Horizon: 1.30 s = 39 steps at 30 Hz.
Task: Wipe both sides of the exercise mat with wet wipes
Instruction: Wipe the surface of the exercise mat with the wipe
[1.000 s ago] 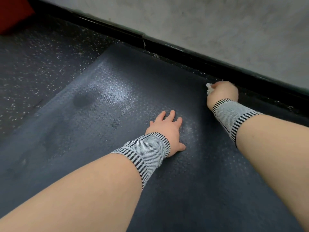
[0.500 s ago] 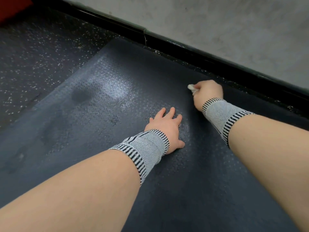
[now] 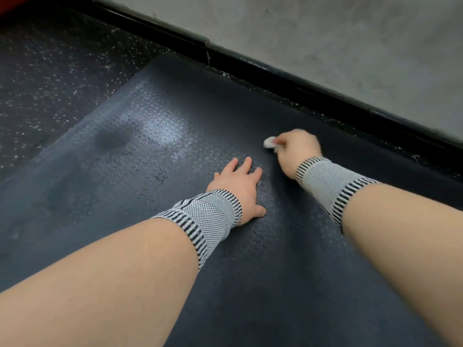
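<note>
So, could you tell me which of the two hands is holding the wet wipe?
The right hand grips the wet wipe near the wall; the left hand lies flat on the mat, holding nothing.

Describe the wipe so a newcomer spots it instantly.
Start at the dark mat lying along the black baseboard. Two hands are on it: the left hand lies flat, the right hand is curled nearer the wall. The wipe is the small white wad poking from that right hand, the only white thing on the mat.

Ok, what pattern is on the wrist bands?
Grey-white knit mesh edged with black-and-white stripes, on both wrist bands, clearest in the head view.
</note>
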### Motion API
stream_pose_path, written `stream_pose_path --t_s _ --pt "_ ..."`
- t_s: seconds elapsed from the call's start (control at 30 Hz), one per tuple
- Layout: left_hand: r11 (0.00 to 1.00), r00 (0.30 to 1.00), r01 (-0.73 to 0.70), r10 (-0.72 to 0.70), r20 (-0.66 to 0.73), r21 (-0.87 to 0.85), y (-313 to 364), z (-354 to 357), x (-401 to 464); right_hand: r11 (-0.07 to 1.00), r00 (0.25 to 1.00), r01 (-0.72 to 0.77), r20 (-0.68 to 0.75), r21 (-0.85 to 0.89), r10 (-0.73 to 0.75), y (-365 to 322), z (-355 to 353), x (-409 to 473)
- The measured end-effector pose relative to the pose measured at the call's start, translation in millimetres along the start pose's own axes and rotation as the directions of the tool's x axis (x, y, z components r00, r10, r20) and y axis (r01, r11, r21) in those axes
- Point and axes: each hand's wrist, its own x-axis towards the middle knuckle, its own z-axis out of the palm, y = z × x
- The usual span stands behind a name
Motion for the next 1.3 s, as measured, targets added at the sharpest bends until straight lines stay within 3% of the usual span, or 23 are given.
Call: stream_pose_path --t_s 0.07,0.13,0.2,0.27,0.33,0.43,0.53,0.57,0.63,0.67,0.73,0.8,0.87,0.93,0.97,1.03,1.1,1.13,1.2,1.3 --pt "1.0 1.0 0.0 0.0 0.0 -0.004 1 1 0 0.98 0.968 0.193 0.172 -0.04 -0.183 7 -4 -17" --pt "1.0 1.0 -0.001 0.001 -0.004 0.0 2 0 0 0.978 0.949 0.204 0.255 -0.041 -0.187 22 -20 -20" --pt "1.0 1.0 -0.003 0.003 0.001 0.0 2 -1 -1 1.0 0.997 0.014 0.073 0.023 -0.016 37 -33 -10" --pt "1.0 1.0 -0.002 0.002 0.004 -0.002 2 -1 -1 0.973 0.965 -0.21 -0.137 0.093 0.222 45 -32 0" --pt "1.0 1.0 -0.001 0.001 0.008 0.007 1 0 -1 0.956 0.946 -0.285 -0.142 0.062 0.291 37 -15 -3" --pt "1.0 1.0 0.003 -0.003 0.0 0.013 1 0 -1 0.999 0.998 -0.043 -0.041 -0.009 0.043 23 7 -32" --pt "1.0 1.0 0.003 -0.003 -0.017 0.009 1 2 -1 0.976 0.959 0.21 0.207 -0.059 -0.194 27 -7 -54" --pt "1.0 1.0 0.004 -0.003 -0.026 0.007 0 2 -1 0.98 0.964 0.187 0.202 -0.068 -0.17 32 -14 -51" --pt "1.0 1.0 0.0 0.0 -0.028 -0.001 0 3 0 0.999 0.999 -0.043 0.019 0.014 0.043 43 -25 -42" --pt "1.0 1.0 0.0 0.0 -0.032 -0.002 0 3 0 0.982 0.98 -0.171 -0.086 0.078 0.177 46 -25 -38" --pt "1.0 0.999 0.0 0.0 -0.033 -0.004 0 4 -1 0.938 0.931 -0.317 -0.14 0.141 0.336 39 -16 -39" --pt "1.0 0.999 0.0 -0.001 -0.037 -0.009 0 4 0 0.962 0.96 -0.261 -0.082 0.084 0.268 25 0 -55" --pt "1.0 0.999 0.003 -0.004 -0.042 -0.023 -1 5 0 0.998 0.999 -0.048 0.013 0.043 0.048 11 13 -80" --pt "0.999 0.998 0.001 -0.004 -0.055 -0.051 0 5 -1 0.988 0.975 0.155 0.159 0.017 -0.155 7 10 -94" --pt "0.998 0.998 0.002 -0.007 -0.068 -0.069 0 6 -3 0.986 0.972 0.167 0.167 -0.007 -0.164 13 6 -90" --pt "0.996 0.993 0.024 -0.034 -0.111 -0.091 -1 9 -9 0.998 0.999 -0.047 0.017 0.028 0.047 26 -6 -74" --pt "0.992 0.978 0.08 -0.098 -0.186 -0.098 -8 15 -21 0.927 0.929 -0.318 -0.13 0.198 0.346 32 -10 -59" --pt "0.988 0.967 0.109 -0.13 -0.219 -0.107 -14 19 -27 0.901 0.902 -0.381 -0.13 0.206 0.411 28 -5 -58" --pt "0.983 0.954 0.15 -0.172 -0.247 -0.104 -27 26 -39 0.948 0.948 -0.31 -0.061 0.069 0.314 14 12 -67" --pt "0.989 0.977 0.147 -0.148 -0.154 -0.022 -38 28 -50 0.997 0.994 0.07 0.083 0.012 -0.071 -2 22 -99"
